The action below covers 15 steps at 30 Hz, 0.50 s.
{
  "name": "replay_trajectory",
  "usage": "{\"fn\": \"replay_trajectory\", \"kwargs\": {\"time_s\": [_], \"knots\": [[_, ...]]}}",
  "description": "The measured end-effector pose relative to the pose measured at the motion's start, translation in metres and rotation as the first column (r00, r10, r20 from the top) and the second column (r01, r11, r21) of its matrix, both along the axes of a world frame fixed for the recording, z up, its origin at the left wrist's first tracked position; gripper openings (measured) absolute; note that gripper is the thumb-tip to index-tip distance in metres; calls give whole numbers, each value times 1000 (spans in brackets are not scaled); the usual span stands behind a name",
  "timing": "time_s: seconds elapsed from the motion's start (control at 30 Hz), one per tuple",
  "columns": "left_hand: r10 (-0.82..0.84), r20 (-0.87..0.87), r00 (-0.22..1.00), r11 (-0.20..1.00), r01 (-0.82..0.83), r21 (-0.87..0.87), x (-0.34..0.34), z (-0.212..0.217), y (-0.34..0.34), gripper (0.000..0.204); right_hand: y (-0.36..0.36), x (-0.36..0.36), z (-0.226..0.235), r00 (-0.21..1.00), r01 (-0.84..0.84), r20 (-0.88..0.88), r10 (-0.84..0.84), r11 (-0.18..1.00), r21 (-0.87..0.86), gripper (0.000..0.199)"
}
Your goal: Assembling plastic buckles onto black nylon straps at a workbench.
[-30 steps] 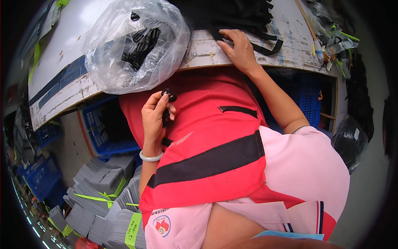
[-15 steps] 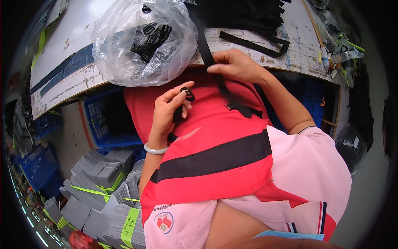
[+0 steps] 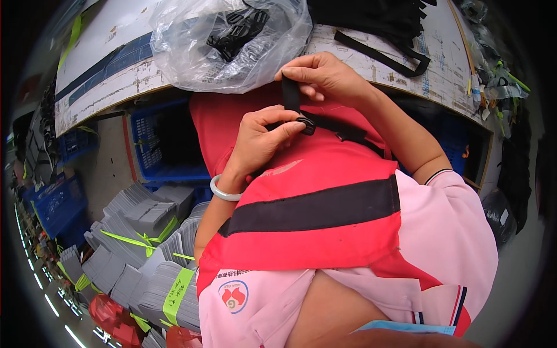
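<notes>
My left hand (image 3: 264,134) pinches a small black plastic strap buckle (image 3: 307,126) between thumb and fingertips, over my red apron (image 3: 313,203). Just above it, my right hand (image 3: 325,75) grips a black webbing strap (image 3: 291,95) near its upper end. The strap hangs down to the buckle; whether it passes through the slots I cannot tell. More black webbing with a dark fitting (image 3: 342,137) lies across the apron to the right. Beyond my hands, a clear plastic bag (image 3: 185,58) holds several black buckles (image 3: 241,32).
A worn white tabletop (image 3: 104,101) carries black fabric (image 3: 371,17) and a loose strap loop (image 3: 415,71). Beneath it stands a blue crate (image 3: 142,153). Stacks of grey sheets (image 3: 122,278) tied with yellow-green strips lie at lower left. A black bag (image 3: 499,214) sits at right.
My left hand has moved right with the buckle, to the strap. My right hand has shifted up the strap towards its end. The whole view has shifted slightly.
</notes>
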<state>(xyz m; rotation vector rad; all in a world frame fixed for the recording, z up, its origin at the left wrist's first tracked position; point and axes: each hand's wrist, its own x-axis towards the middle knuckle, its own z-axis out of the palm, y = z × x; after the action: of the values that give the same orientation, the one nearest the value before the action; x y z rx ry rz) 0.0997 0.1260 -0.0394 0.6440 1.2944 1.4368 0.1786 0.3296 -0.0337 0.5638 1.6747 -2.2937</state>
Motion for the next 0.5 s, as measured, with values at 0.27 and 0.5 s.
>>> {"fn": "replay_trajectory", "kwargs": {"time_s": [0.27, 0.5], "knots": [[540, 22, 841, 841, -540, 23, -23, 1, -18, 15, -26, -5, 35, 994, 22, -107, -34, 994, -111, 25], [571, -156, 806, 819, -572, 38, -17, 3, -21, 13, -47, 1, 22, 997, -50, 54, 59, 988, -148, 22]]}}
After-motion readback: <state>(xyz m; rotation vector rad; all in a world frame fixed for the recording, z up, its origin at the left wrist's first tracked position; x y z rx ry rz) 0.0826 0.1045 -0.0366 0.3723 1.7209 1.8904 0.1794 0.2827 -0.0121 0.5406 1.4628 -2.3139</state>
